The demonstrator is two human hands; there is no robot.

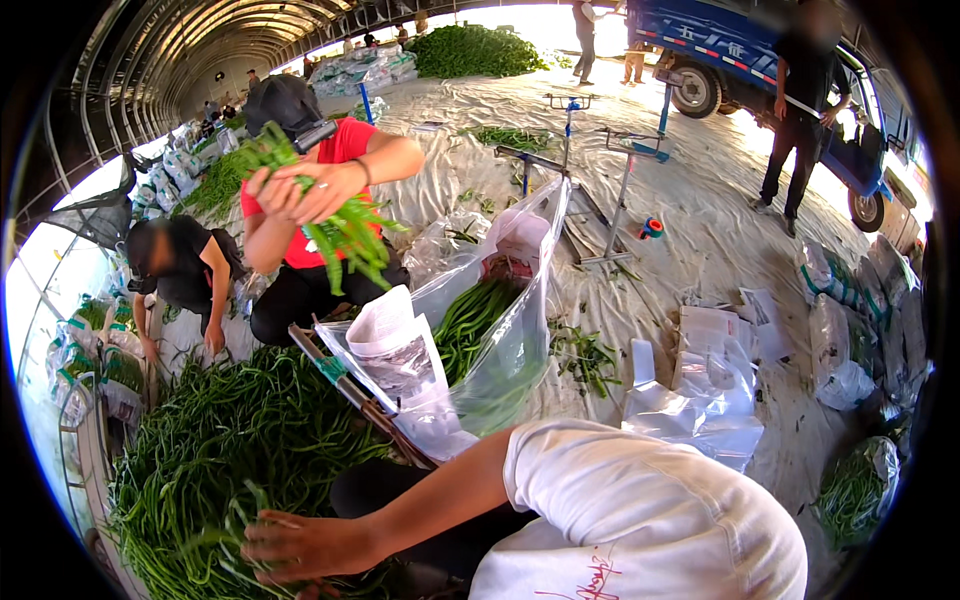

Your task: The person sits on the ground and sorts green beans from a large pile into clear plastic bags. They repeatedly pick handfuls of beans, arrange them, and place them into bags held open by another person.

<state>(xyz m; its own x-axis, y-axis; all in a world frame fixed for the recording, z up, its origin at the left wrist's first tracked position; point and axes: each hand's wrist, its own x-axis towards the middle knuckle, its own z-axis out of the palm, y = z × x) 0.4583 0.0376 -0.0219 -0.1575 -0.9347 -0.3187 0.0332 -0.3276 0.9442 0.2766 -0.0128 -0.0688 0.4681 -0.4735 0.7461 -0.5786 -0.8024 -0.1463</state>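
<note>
My right hand (310,546) reaches left from a white sleeve into a large pile of long green chili peppers (240,420). Its fingers curl round some of the peppers, which blur at the fingertips. Just below it, at the lower edge, a few dark fingers of my left hand (316,590) show; the rest is cut off. Beyond my arm stands a clear plastic bag (520,340), held open on a metal frame (345,385) and lined with printed paper (400,350). Green peppers (475,325) lie inside it.
Across the pile, a co-worker in red (350,140) lifts a bunch of peppers (350,245); another person (190,270) crouches at left. Metal stands (620,190), loose paper and plastic (700,385), and filled bags (840,320) lie rightward. A blue truck (740,50) stands behind.
</note>
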